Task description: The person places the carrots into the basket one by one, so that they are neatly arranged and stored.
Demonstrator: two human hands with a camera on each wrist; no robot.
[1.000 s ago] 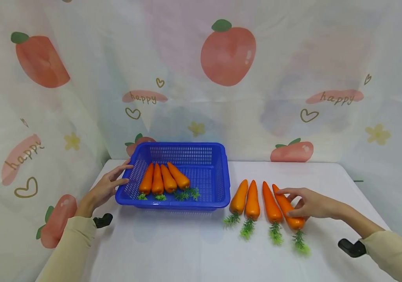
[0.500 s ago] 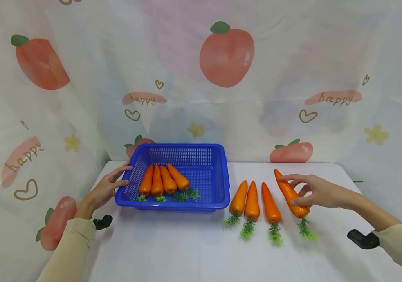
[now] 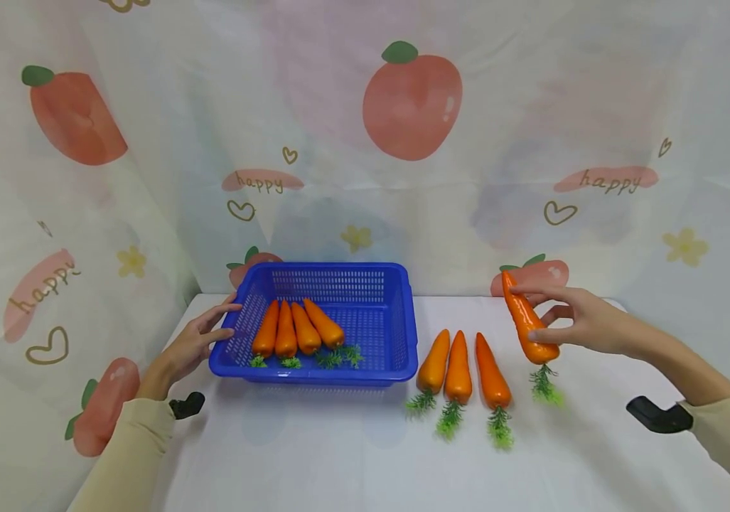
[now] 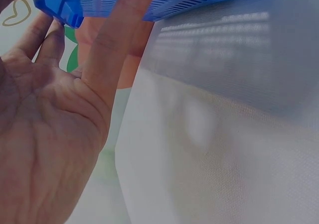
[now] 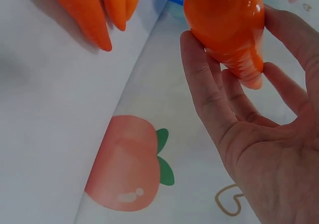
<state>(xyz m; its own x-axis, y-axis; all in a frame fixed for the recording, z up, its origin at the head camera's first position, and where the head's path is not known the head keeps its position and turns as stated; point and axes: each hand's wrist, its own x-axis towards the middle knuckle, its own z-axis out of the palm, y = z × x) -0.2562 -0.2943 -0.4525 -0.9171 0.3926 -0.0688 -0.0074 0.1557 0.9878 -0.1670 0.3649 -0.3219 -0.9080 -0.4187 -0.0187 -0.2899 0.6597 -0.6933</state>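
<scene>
In the head view my right hand (image 3: 585,323) pinches an orange toy carrot (image 3: 523,320) between thumb and fingertips, raised above the table, narrow tip up and green leaves hanging down. The right wrist view shows the thick end of this carrot (image 5: 224,22) close up. My left hand (image 3: 188,348) rests its spread fingers on the left rim of a blue plastic basket (image 3: 320,376). In the left wrist view its thumb (image 4: 114,40) stretches across the basket's side. Several carrots (image 3: 306,327) lie side by side inside the basket, leaves toward the front.
To the right of the basket, three more carrots (image 3: 458,366) lie on the white table (image 3: 365,448), leaves toward me. A fabric backdrop (image 3: 352,206) printed with fruit and hearts stands behind the table and on its left side.
My right hand has lifted the rightmost carrot off the table, away from the other three, and the carrot now stands more upright. The left hand and basket have stayed in place.
</scene>
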